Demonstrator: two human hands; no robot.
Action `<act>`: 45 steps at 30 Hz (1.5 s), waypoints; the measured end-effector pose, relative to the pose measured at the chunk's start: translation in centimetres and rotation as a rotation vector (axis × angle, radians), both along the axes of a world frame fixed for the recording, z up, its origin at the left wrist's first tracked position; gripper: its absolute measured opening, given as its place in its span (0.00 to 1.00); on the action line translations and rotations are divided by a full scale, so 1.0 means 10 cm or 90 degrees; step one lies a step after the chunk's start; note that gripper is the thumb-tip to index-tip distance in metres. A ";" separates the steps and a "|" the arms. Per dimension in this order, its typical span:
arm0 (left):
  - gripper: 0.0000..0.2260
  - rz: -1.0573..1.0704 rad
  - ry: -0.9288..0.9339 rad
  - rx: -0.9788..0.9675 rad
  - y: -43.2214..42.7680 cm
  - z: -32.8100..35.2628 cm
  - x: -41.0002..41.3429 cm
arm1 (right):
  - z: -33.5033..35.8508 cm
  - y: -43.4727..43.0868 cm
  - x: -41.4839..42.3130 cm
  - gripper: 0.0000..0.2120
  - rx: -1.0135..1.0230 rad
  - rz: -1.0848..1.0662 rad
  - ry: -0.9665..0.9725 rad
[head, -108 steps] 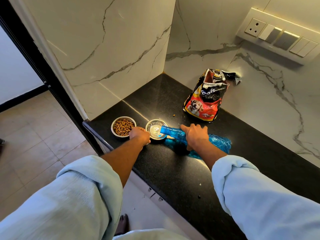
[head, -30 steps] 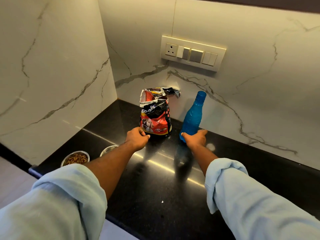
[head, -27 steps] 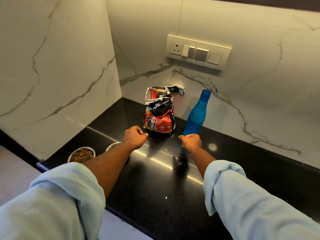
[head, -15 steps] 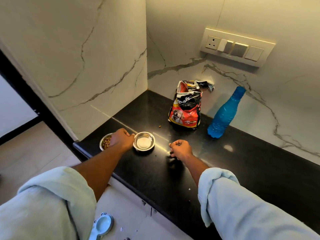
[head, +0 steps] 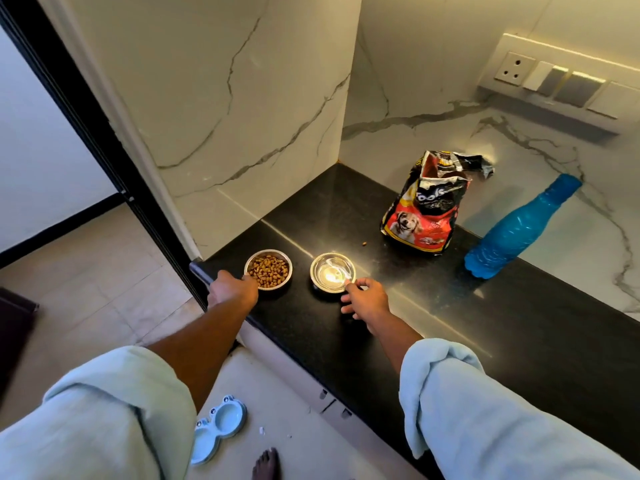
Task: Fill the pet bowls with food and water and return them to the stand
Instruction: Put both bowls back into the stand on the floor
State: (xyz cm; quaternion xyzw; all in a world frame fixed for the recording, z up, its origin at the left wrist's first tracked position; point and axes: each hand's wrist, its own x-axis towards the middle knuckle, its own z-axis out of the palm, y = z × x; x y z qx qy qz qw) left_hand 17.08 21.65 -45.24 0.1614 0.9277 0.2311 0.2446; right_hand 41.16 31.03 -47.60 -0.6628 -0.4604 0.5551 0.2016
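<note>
left hand [head: 232, 289]: my fingers curled at near rim of food bowl [head: 268, 268], grip unclear | right hand [head: 365, 299]: fingers loose, touching water bowl [head: 332, 271] | stand [head: 216, 427]: floor below food bowl

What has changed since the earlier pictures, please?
The right hand let go of the blue bottle, now upright by the wall, and came to touch the rim of the water bowl. The left hand moved to grip the kibble bowl. Bowls and food bag stayed put.

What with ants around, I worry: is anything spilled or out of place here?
One loose kibble lies on the black counter beside the torn-open food bag. A few white specks dot the floor near the stand.
</note>
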 end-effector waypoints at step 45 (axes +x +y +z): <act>0.12 0.005 -0.164 0.213 -0.95 -0.43 -0.49 | -0.12 -0.63 -0.44 0.19 0.142 0.022 -0.113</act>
